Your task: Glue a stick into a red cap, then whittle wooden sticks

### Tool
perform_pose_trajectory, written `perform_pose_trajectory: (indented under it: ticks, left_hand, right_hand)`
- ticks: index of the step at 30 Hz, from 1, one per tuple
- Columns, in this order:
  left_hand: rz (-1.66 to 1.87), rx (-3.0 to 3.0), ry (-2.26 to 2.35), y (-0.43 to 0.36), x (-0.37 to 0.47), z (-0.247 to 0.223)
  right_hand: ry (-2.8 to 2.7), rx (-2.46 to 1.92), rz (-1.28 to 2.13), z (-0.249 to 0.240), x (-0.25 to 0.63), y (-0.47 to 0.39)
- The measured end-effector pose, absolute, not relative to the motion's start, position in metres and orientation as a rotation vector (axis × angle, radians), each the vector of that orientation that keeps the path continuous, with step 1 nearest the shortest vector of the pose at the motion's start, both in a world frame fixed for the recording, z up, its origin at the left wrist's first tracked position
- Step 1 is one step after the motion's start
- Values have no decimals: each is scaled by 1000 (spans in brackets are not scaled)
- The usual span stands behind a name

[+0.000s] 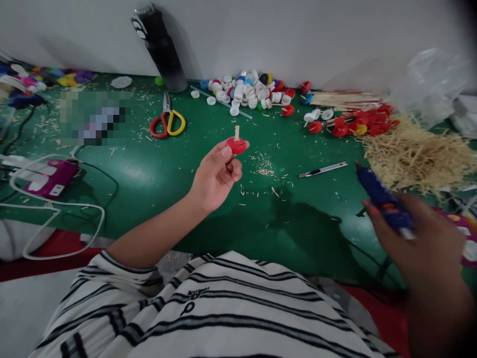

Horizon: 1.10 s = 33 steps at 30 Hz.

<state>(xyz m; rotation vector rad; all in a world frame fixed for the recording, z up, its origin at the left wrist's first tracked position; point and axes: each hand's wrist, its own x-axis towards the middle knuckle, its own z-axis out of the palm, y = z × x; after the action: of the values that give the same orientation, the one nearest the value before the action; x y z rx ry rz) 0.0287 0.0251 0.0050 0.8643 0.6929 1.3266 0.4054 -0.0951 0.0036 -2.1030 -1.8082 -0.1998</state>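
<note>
Between the thumb and fingers of my left hand (218,174) is a red cap (236,145), with a short wooden stick (237,133) standing upright out of its top. My right hand (421,238), somewhat blurred, is wrapped round a blue glue gun (383,199) at the right of the green table. The gun's nozzle points up and to the left, away from the red cap. A utility knife (322,170) lies on the table between my two hands.
Scissors (167,119) and a black bottle (164,54) are at the back left. Many loose caps (249,92) lie at the back middle, red caps on sticks (357,122) to their right. Wood shavings (421,154) pile up at right; a purple power strip (55,179) and cables sit at left.
</note>
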Motion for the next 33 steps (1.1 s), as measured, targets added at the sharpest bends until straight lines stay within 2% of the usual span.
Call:
perform_pose_trajectory:
  ticks: [4,14,20,26,29,33]
  left_hand:
    - [1301,777,657,23,32,8]
    - [1285,746,641,20,34,12]
    - [1270,819,625,18,36,9]
    - [1166,912,601,12,46,11]
    - [1129,904,627,10,50,11]
    - [1127,864,610,9,50,8]
  right_hand:
    - [-2084,-2091,-303,-2,403,-106]
    - [-2478,-1885,-67,-17,401,-116]
    - [-2414,-1840,-121,12,401,-111]
    - [-2097,-1481,377,55,328,-61]
    - [-2031,-1316,584,60,284,-38]
    - [-1917,-1309,763,56,251,-25]
